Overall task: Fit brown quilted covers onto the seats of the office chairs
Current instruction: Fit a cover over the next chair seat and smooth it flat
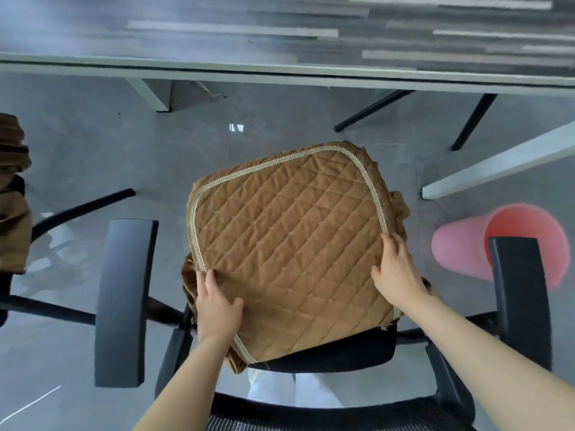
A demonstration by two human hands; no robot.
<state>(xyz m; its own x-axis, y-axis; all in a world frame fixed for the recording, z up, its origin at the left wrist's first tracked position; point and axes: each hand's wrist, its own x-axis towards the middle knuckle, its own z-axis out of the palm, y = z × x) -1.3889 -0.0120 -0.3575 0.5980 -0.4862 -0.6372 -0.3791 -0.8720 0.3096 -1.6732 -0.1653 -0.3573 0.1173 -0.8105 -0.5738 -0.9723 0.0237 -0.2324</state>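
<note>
1. A brown quilted cover (289, 244) lies over the seat (336, 353) of an office chair, turned slightly askew, so a black strip of the seat shows along the cover's near edge.
2. The left hand (217, 303) rests on the cover's near left corner, its fingers (205, 283) laid over the pale braided trim and the thumb spread on the quilting; they look fairly straight, and whether they pinch the cloth cannot be told.
3. The right hand (396, 272) lies flat on the cover's right edge, fingers (390, 244) stretched along the trim, pressing and grasping nothing.
4. Black armrests stand on either side of the cover, one to the left (124, 300), one to the right (519, 293).
5. Beyond the cover runs the edge of a desk (280, 70).
6. Far left of the cover hangs more brown cloth (12, 194) on another chair.
7. A pink and red bin (466, 247) sits right of the cover, behind the right armrest.
</note>
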